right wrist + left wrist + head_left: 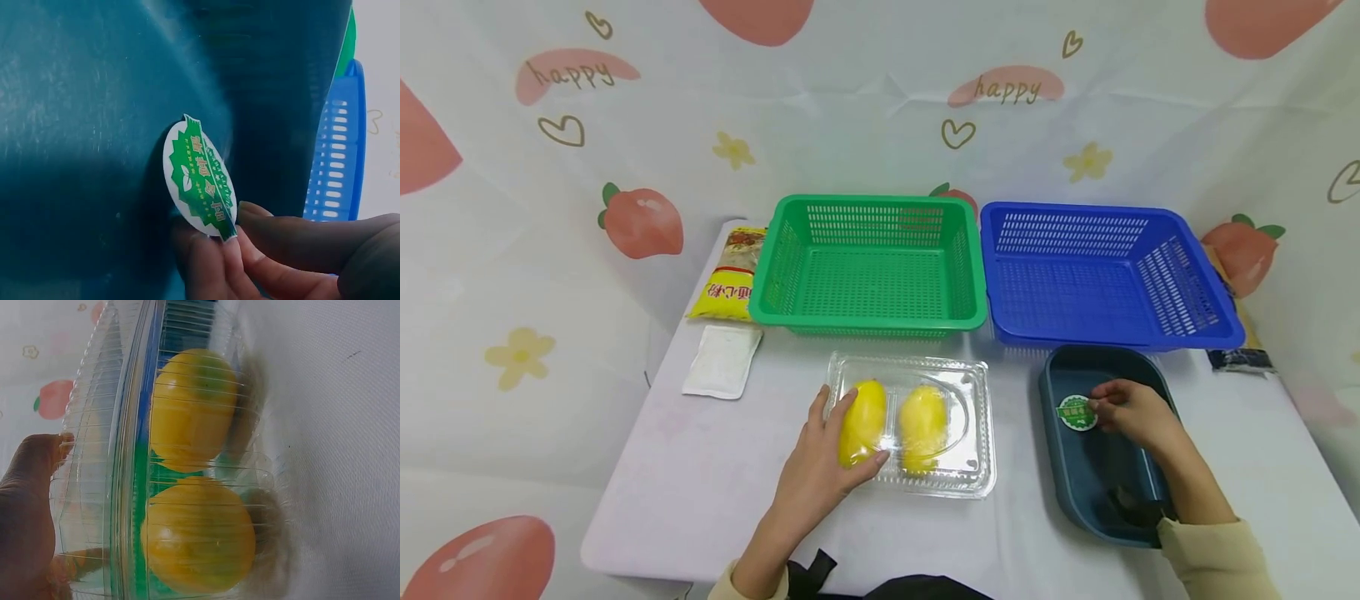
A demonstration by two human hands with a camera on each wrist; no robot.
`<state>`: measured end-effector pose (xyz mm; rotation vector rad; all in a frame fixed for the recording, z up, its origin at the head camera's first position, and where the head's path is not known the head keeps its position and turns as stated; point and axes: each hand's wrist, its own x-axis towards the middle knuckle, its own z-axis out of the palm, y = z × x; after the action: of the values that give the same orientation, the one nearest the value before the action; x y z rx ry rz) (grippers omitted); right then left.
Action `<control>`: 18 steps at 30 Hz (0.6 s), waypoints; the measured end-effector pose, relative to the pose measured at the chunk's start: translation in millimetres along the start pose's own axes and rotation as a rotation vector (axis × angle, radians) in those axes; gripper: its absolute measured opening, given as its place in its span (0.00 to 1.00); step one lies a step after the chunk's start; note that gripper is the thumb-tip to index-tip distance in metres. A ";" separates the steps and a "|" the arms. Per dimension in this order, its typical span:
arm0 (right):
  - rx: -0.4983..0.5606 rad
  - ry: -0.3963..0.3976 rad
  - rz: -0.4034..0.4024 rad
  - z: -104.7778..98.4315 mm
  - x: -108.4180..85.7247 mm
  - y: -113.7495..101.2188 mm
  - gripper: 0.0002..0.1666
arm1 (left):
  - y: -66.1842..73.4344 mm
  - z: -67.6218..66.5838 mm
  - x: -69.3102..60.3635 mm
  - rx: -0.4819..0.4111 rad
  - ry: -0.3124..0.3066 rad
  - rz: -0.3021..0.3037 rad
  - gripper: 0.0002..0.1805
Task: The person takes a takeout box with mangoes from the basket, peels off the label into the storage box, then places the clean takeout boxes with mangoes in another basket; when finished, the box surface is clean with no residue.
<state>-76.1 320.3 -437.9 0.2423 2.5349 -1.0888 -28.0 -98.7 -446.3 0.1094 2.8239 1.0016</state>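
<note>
A clear plastic clamshell box (972, 467) lies closed on the table with two yellow mangoes (862, 422) (199, 534) inside, side by side. My left hand (823, 462) rests on the lid's left part, fingers spread and thumb at its front. Over the dark teal tray (1060, 492), my right hand (1138, 414) pinches a round green and white sticker (1077, 412) by its edge. The right wrist view shows the sticker's (200, 178) printed face, with the thumb and fingers at its lower right edge.
Behind the box stands a green basket (868, 321), with a blue basket (1112, 337) to its right. At the left lie a yellow food packet (724, 283) and a white packet (722, 362). Another packet (1242, 360) is partly hidden right of the blue basket.
</note>
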 end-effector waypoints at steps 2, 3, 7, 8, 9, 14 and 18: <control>-0.024 0.002 0.001 -0.2 0.1 0.4 0.18 | 0.0 -0.1 -0.1 0.003 0.001 -0.002 0.49; -0.047 0.002 0.000 -0.7 -0.1 0.7 0.19 | -0.1 -0.2 -0.2 0.004 0.001 -0.003 0.49; -0.202 -0.007 -0.001 -5.9 -3.1 -2.2 0.26 | -0.2 0.1 -0.1 0.007 -0.001 -0.006 0.49; -0.241 -0.013 -0.006 -8.2 -4.5 -4.3 0.29 | -0.1 0.2 0.1 0.008 0.000 -0.006 0.49; -0.278 -0.014 -0.009 -11.3 -6.0 -6.7 0.31 | 0.0 0.4 0.3 0.008 0.001 -0.005 0.49; -0.341 0.056 0.015 -42.9 -13.7 -23.1 0.42 | 2.0 0.4 1.8 -0.002 0.005 -0.008 0.48; -0.351 0.196 0.040 -85.9 -5.5 -30.2 0.46 | 4.3 -0.2 3.6 -0.005 0.005 -0.008 0.48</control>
<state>-103.0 361.9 -361.3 0.3149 2.8249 -0.6140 -31.5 -95.1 -443.8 0.0946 2.8237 1.0091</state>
